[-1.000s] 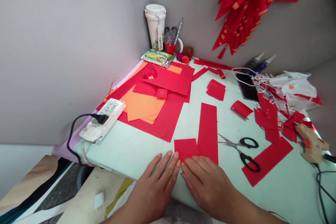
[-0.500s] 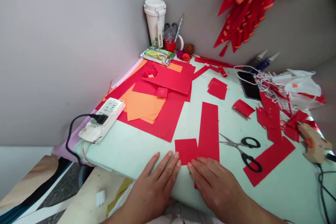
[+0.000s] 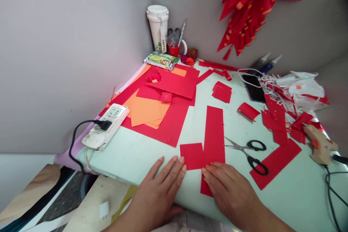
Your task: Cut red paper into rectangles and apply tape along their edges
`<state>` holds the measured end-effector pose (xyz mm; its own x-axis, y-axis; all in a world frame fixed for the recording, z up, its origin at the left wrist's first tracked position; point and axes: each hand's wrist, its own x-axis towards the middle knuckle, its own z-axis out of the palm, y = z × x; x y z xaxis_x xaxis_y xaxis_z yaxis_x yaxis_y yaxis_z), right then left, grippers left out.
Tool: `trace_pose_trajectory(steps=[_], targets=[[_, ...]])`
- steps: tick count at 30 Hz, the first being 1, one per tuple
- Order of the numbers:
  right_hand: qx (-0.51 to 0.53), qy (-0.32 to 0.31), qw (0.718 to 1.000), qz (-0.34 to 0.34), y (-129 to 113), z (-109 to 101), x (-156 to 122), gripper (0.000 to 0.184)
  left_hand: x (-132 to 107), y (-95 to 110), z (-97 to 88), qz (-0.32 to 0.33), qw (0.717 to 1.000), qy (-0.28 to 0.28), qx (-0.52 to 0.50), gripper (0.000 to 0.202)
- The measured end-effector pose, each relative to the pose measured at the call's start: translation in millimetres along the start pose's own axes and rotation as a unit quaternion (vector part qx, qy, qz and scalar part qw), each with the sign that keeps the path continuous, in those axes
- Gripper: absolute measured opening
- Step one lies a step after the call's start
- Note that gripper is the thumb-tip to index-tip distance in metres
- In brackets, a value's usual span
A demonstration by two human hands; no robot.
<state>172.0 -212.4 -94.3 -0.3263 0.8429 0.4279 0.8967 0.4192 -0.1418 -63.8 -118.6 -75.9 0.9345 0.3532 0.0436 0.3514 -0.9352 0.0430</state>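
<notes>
A long red paper strip (image 3: 213, 134) lies lengthwise on the pale green table (image 3: 141, 152), and a small red rectangle (image 3: 191, 156) sits against its left side. My left hand (image 3: 160, 192) rests flat on the table edge, fingertips touching the small rectangle's lower left corner. My right hand (image 3: 231, 192) lies flat with its fingers pressing the near end of the long strip. Neither hand grips anything. Black-handled scissors (image 3: 248, 154) lie open just right of the strip.
Red and orange paper sheets (image 3: 160, 107) cover the back left. A white power strip (image 3: 104, 127) with a black plug sits at the left edge. A glue gun (image 3: 318, 145), a phone (image 3: 254, 87), paper scraps, a tumbler (image 3: 157, 27) and a red cup (image 3: 174, 49) stand around.
My right hand has slid to the right and slightly back, uncovering the near end of the long red strip. My left hand has stayed in place.
</notes>
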Motion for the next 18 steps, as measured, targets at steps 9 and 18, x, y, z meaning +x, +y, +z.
trace_pose_trajectory(steps=[9, 18], targets=[[0.013, 0.019, 1.000, -0.011, 2, 3, -4, 0.030, -5, -3, -2.7, -0.003, 0.999, -0.010, -0.053, 0.086], [0.025, 0.017, 0.999, 0.023, 0, -1, 7, 0.024, -4, -3, -4.8, 0.007, 0.999, 0.016, -0.030, 0.078]])
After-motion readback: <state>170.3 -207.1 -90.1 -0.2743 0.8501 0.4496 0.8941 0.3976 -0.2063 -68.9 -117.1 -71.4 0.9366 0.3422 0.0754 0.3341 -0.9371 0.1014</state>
